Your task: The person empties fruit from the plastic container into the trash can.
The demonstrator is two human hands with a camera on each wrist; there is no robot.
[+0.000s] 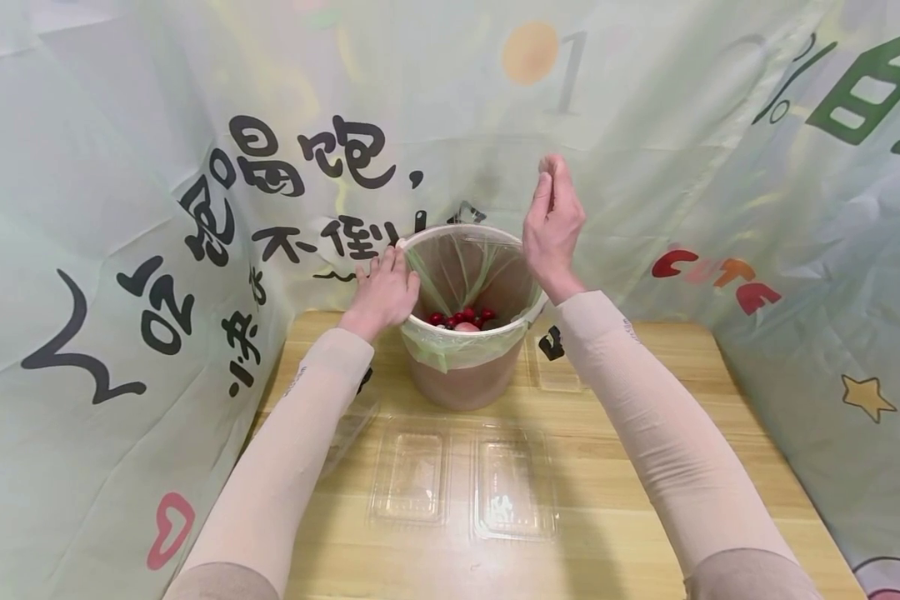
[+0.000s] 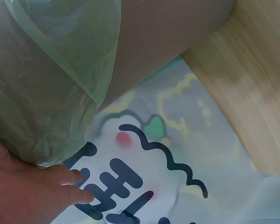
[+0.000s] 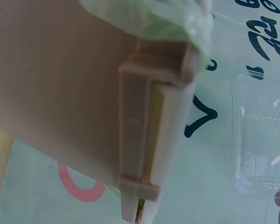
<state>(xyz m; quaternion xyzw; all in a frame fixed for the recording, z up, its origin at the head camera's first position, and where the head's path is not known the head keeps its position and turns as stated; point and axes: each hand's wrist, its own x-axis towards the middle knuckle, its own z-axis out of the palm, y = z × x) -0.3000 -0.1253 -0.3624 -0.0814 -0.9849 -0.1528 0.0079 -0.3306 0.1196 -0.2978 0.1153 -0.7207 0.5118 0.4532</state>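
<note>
A bin with a pale rim stands on the wooden table, lined with a thin green bag. Red round fruit lie at its bottom with a larger pinkish piece. My left hand rests on the left rim, fingers stretched forward; beside the bag, two fingertips of that hand show. Raised above the right rim, my right hand holds a clear plastic box by its edge. Only a fingertip shows in the right wrist view, and the box is faint in the head view.
Two clear plastic containers lie side by side in front of the bin. Another clear piece sits right of it, and one is partly under my left sleeve. Printed cloth surrounds the table on three sides.
</note>
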